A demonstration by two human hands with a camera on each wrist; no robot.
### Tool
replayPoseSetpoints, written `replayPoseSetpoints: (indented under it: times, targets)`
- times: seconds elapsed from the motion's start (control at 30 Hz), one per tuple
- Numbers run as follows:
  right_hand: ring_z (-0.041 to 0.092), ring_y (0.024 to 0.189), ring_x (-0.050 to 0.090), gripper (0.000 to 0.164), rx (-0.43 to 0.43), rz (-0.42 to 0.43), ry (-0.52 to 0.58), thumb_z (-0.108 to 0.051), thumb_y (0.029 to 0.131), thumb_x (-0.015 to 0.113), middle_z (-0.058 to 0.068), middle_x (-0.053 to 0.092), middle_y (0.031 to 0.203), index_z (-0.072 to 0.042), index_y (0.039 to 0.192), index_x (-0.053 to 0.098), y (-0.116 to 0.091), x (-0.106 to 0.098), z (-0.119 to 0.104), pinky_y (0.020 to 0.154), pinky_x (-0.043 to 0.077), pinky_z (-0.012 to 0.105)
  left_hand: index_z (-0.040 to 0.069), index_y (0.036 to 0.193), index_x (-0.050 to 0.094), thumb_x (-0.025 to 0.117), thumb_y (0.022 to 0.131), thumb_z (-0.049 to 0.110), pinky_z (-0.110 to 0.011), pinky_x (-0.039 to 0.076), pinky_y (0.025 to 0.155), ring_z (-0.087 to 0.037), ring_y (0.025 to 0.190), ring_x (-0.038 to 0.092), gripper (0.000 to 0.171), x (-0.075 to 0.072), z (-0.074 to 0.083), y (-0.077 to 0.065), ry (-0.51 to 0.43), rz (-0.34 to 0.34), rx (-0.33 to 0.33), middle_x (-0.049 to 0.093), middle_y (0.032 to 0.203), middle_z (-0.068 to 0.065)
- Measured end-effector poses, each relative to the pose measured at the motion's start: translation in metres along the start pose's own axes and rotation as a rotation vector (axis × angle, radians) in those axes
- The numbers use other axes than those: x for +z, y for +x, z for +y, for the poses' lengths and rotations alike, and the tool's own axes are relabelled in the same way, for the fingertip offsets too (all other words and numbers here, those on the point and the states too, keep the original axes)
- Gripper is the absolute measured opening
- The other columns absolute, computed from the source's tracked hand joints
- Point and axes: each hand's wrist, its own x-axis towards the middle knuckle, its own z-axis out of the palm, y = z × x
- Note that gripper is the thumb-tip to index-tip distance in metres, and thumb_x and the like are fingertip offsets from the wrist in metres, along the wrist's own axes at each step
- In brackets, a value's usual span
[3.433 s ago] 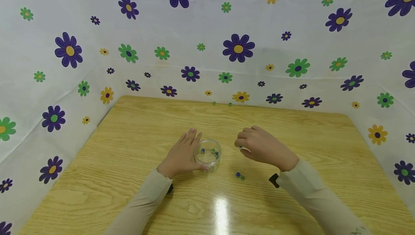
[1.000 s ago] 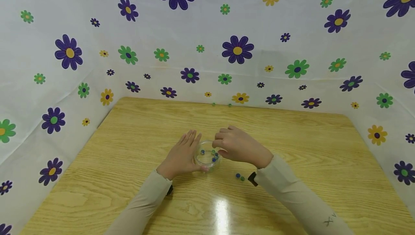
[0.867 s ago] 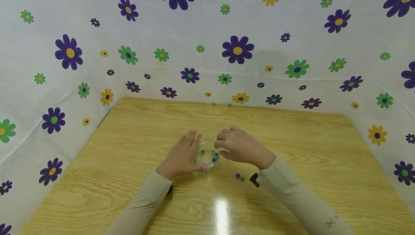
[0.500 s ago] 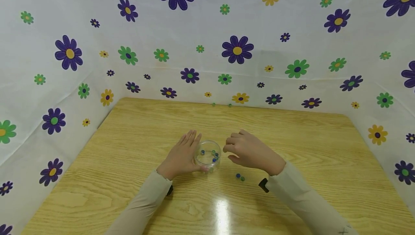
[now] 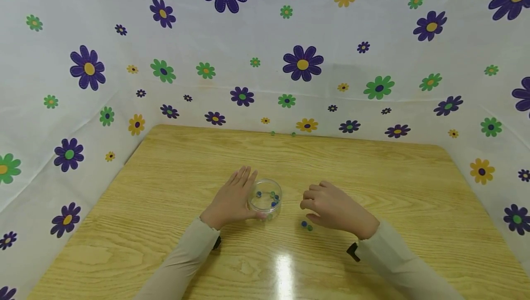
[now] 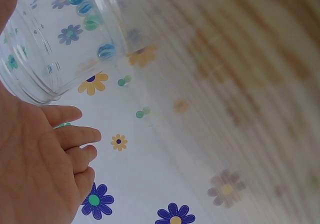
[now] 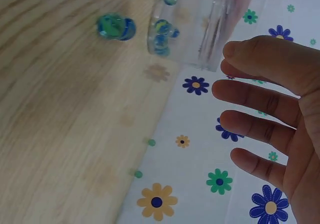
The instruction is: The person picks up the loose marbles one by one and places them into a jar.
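Observation:
A clear round jar stands upright on the table, with several blue and green glass marbles at its bottom. My left hand rests against the jar's left side, fingers straight and the thumb along its near side. Right of the jar, my right hand hovers over the table, holding nothing, its fingers loosely bent and spread in the right wrist view. Just below its fingertips two loose marbles, a blue marble and a green marble, lie side by side.
Two small green marbles, a left one and a right one, lie at the far edge of the wooden table. White cloth with printed flowers rises behind the table and along both sides.
My right hand has carried a marble to the jar, released it, and moved back right and nearer the two loose marbles. One more blue marble shows inside the jar. My left hand stays put.

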Motion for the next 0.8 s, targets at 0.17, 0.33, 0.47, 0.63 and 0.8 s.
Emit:
replayPoseSetpoints:
  times: [0.17, 0.33, 0.47, 0.63, 0.8]
  targets:
    - [0.011, 0.075, 0.057, 0.017, 0.003, 0.0, -0.01, -0.027, 0.074, 0.079, -0.006, 0.065, 0.081, -0.018, 0.084, 0.069, -0.007, 0.008, -0.002, 0.065, 0.045, 0.027, 0.0, 0.149, 0.017, 0.06, 0.07, 0.074, -0.044, 0.015, 0.12, -0.034, 0.146, 0.014, 0.116, -0.001, 0.0, 0.0, 0.007, -0.009, -0.001, 0.017, 0.155, -0.023]
    - [0.01, 0.072, 0.055, 0.016, 0.009, -0.014, -0.029, -0.028, 0.073, 0.079, -0.007, 0.063, 0.079, -0.02, 0.082, 0.068, -0.012, 0.015, -0.004, 0.062, 0.039, 0.024, -0.001, 0.149, 0.018, 0.06, 0.071, 0.073, -0.045, 0.015, 0.12, -0.033, 0.146, 0.013, 0.116, 0.0, 0.0, 0.0, 0.007, -0.006, 0.006, 0.017, 0.155, -0.023]
    - [0.01, 0.072, 0.055, 0.016, 0.018, -0.029, -0.012, -0.027, 0.073, 0.08, -0.007, 0.064, 0.079, -0.02, 0.083, 0.069, -0.016, 0.018, -0.005, 0.061, 0.037, 0.023, 0.0, 0.149, 0.018, 0.06, 0.07, 0.074, -0.044, 0.015, 0.12, -0.033, 0.146, 0.013, 0.116, 0.0, -0.001, 0.0, 0.007, -0.005, 0.004, 0.017, 0.155, -0.023]
    - [0.009, 0.07, 0.054, 0.015, 0.008, -0.035, 0.013, -0.025, 0.072, 0.079, -0.008, 0.063, 0.077, -0.02, 0.082, 0.07, -0.019, 0.023, -0.007, 0.059, 0.036, 0.022, 0.0, 0.149, 0.018, 0.06, 0.071, 0.074, -0.044, 0.014, 0.12, -0.032, 0.146, 0.013, 0.116, 0.0, -0.001, 0.0, 0.006, -0.006, 0.002, 0.017, 0.155, -0.023]
    - [0.008, 0.068, 0.053, 0.015, -0.021, -0.022, 0.023, -0.024, 0.07, 0.081, -0.008, 0.062, 0.075, -0.02, 0.079, 0.069, -0.021, 0.027, -0.009, 0.061, 0.041, 0.023, -0.001, 0.149, 0.018, 0.06, 0.071, 0.073, -0.045, 0.015, 0.12, -0.033, 0.146, 0.013, 0.115, 0.0, -0.001, 0.0, 0.0, -0.002, 0.006, 0.017, 0.155, -0.024]
